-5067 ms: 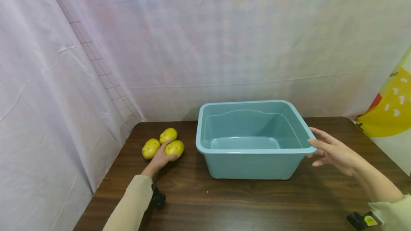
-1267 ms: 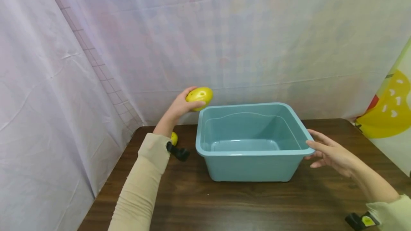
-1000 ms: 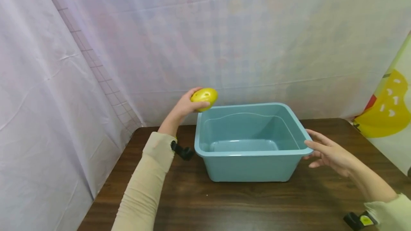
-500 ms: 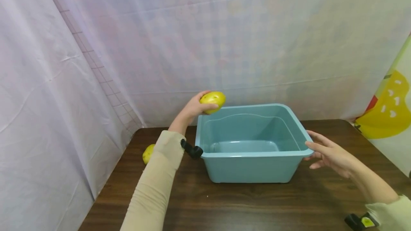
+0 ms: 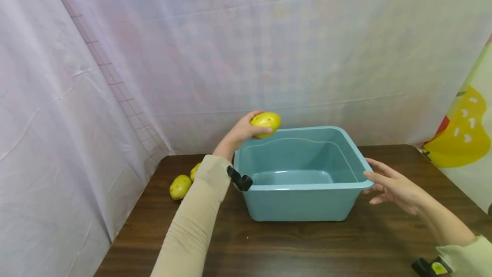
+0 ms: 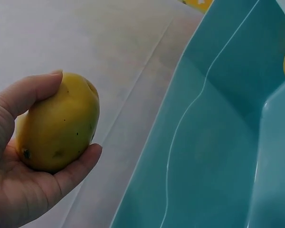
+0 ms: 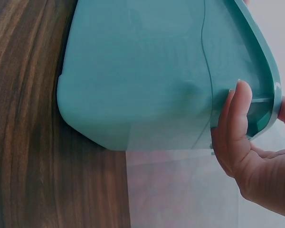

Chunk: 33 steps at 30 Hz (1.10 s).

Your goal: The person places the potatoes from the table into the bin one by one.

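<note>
Two potatoes lie on the table (one half hidden by the sleeve). The left hand grips a third potato above the teal tub rim, seemingly poised over it. The right hand, fingers straight, steadies the tub's right rim.

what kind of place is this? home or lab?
Likely a staged recording booth, not a home: white sheets hang as walls around a wooden table, which carries only a teal plastic tub and yellow potatoes.

Teal plastic tub on dark wood table, right hand fingers straight against its rim
</note>
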Tool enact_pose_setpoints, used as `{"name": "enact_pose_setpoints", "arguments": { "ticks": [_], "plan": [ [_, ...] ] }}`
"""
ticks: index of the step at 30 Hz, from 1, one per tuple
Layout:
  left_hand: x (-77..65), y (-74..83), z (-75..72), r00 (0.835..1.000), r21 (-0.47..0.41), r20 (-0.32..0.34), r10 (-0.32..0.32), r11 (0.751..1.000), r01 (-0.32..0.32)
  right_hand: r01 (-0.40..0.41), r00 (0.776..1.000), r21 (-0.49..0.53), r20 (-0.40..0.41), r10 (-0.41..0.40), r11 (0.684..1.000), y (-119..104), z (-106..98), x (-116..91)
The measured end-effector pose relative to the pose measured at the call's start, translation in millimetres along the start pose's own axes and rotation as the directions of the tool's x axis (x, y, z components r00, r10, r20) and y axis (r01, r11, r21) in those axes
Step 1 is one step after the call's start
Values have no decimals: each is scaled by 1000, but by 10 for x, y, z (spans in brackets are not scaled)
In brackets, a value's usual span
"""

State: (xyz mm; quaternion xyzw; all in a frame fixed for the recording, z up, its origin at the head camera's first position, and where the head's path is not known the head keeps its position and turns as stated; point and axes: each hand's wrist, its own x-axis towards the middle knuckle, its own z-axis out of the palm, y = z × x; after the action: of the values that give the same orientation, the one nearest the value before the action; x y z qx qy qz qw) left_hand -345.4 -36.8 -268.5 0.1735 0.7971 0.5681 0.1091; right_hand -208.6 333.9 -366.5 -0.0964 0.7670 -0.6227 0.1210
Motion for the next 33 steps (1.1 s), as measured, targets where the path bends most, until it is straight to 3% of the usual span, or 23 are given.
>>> {"name": "enact_pose_setpoints", "arguments": {
  "ticks": [8,20,33],
  "plan": [
    [91,-20,101,999,-12,11,-39,999,39,-5,1000,-8,-6,5,1000,-5,-3,7],
    [104,-57,176,996,24,32,-79,997,78,10,1000,12,12,-10,1000,6,-9,19],
    [40,31,145,998,-33,56,-38,999,40,12,999,47,30,-13,999,15,-29,36]
  ]
}}
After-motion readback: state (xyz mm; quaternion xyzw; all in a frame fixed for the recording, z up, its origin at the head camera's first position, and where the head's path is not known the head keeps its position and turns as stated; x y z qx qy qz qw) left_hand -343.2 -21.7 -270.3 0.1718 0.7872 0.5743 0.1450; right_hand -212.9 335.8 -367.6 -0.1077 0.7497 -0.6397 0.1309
